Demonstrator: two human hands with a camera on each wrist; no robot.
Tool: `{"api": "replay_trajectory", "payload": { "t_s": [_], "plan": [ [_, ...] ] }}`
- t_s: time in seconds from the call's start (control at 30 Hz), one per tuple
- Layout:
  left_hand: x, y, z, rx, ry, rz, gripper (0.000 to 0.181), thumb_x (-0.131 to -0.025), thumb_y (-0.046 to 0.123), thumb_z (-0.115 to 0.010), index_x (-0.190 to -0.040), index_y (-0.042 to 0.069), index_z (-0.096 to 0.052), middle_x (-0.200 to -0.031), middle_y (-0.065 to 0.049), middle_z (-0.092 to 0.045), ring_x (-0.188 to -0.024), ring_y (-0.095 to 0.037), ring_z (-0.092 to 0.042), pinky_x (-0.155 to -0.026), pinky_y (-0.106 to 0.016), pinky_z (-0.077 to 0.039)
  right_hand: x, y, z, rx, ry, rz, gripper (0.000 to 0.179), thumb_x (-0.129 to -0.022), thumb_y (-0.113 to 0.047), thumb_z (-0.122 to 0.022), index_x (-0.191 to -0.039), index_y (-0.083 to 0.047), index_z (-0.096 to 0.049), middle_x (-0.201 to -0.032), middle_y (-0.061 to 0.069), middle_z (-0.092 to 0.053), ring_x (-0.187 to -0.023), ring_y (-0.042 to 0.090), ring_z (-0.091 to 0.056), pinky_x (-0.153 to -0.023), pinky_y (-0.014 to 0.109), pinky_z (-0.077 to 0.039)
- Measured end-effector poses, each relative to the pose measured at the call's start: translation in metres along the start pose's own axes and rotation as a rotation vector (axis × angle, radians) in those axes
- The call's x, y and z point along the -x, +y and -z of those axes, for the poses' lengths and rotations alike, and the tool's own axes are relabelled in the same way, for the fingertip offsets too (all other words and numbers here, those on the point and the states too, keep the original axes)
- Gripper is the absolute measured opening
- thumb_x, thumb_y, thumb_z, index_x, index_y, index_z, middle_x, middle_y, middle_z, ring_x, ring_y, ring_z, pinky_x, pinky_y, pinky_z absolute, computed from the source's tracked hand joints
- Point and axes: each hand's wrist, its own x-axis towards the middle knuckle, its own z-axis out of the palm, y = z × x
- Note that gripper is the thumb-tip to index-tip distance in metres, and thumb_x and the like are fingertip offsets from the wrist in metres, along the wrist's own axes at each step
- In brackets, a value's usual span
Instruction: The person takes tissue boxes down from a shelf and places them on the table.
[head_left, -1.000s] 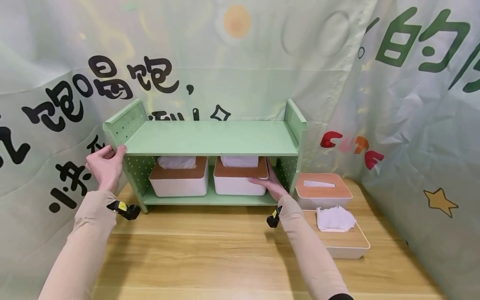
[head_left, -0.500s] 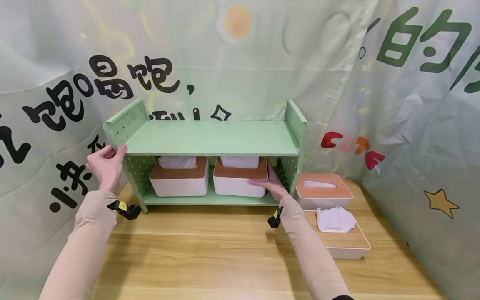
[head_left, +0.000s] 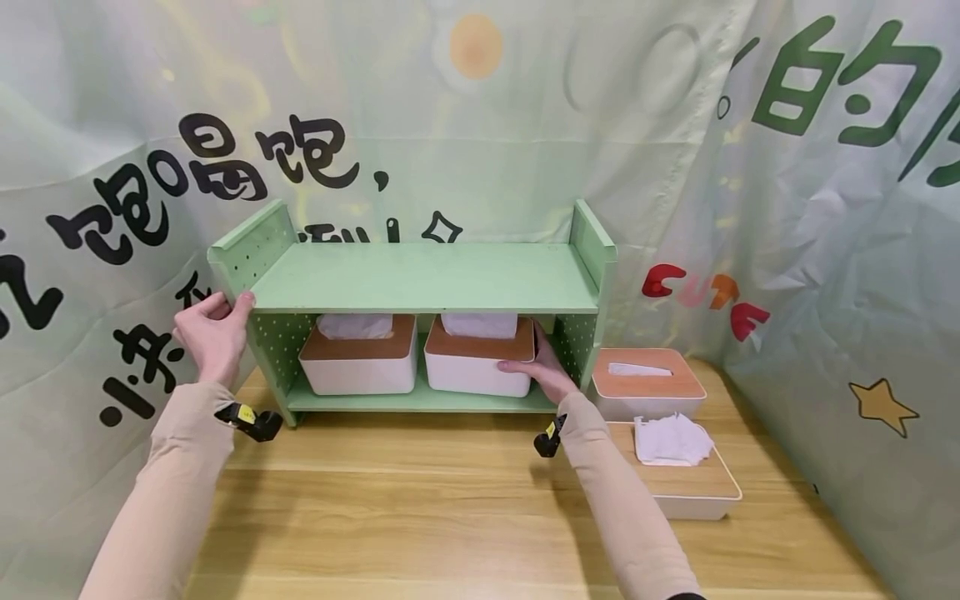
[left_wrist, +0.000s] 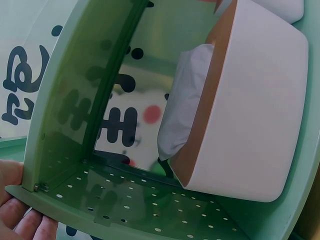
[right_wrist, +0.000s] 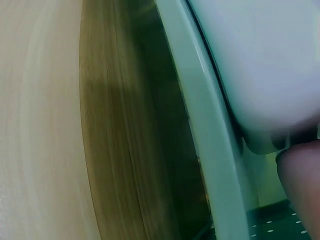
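Observation:
A green two-tier shelf stands on the wooden table. My left hand grips its left side panel by the front edge, with the thumb and fingers on opposite sides of the panel. On the lower tier sit two white tissue boxes with wood-look lids, a tissue poking out of each. My right hand holds the right tissue box at its right end, thumb on the front face and the other fingers partly hidden by the box. The left tissue box stands a small gap away.
Right of the shelf, a low tissue box with a slotted lid stands on the table. In front of it is another tissue box, partly covered by my right sleeve. A printed curtain hangs behind and at the sides.
The right tissue box has slid slightly left along the lower tier, toward the left tissue box, with my right hand on it. My left hand stays on the shelf's panel.

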Motion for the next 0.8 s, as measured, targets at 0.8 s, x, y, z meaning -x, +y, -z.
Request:
{"api": "replay_trajectory", "payload": {
  "t_s": [0.8],
  "plan": [
    [-0.0019, -0.0014, -0.0011, -0.009, 0.002, -0.005, 0.042, -0.088, 0.025, -0.076, -0.126, 0.011, -0.069, -0.060, 0.037, -0.055, -0.078, 0.014, -0.056, -0.077, -0.007, -0.044, 0.0015, -0.0055, -0.0054, -0.090, 0.027, -0.008, 0.117, -0.080, -0.008, -0.079, -0.163, -0.023, 0.003, -0.171, 0.005, 0.009, -0.159, 0.025, 0.003, -0.129, 0.050, -0.014]
  ]
}}
